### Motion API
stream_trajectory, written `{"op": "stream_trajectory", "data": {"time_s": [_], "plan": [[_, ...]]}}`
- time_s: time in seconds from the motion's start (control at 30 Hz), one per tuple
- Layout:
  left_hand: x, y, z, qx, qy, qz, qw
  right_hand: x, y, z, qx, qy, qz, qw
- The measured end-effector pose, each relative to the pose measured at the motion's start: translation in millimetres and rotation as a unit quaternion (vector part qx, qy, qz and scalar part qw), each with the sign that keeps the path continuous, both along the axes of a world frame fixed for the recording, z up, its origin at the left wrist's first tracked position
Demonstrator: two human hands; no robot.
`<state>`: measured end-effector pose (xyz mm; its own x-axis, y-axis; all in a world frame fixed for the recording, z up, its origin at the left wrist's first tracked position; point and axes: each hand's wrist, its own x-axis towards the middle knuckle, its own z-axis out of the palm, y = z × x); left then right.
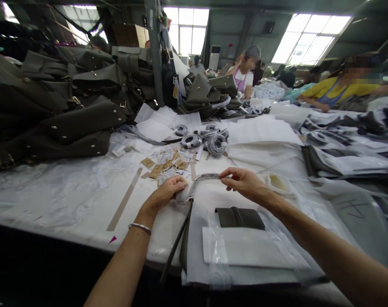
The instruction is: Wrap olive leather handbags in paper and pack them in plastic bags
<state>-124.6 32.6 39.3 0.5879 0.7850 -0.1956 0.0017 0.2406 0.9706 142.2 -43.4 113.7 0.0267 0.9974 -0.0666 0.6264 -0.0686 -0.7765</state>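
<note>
My left hand (pixel 166 192) is closed around a wad of white wrapping at the end of a dark strap (pixel 178 241) that hangs down over the table's front edge. My right hand (pixel 241 181) pinches the other end of a thin wrapped strip (pixel 208 176) stretched between both hands. Just below lies a dark olive leather pouch (pixel 240 217) partly tucked into a clear plastic bag (pixel 245 247) with white paper inside. A silver bangle sits on my left wrist.
Small brown paper tags (pixel 163 164) and coils of wrapped grey straps (pixel 213 143) lie beyond my hands. Dark olive handbags (pixel 69 115) are piled at the left. White sheets (pixel 261 132) cover the table's right. Two other people (pixel 245 70) work at the far side.
</note>
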Motion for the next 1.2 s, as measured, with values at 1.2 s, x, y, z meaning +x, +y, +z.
{"op": "stream_trajectory", "data": {"time_s": [1.2], "plan": [[29,-167,34.6,0.46,0.465,-0.192,0.732,57,-196,-88.8,0.268,-0.384,0.089,0.879]]}}
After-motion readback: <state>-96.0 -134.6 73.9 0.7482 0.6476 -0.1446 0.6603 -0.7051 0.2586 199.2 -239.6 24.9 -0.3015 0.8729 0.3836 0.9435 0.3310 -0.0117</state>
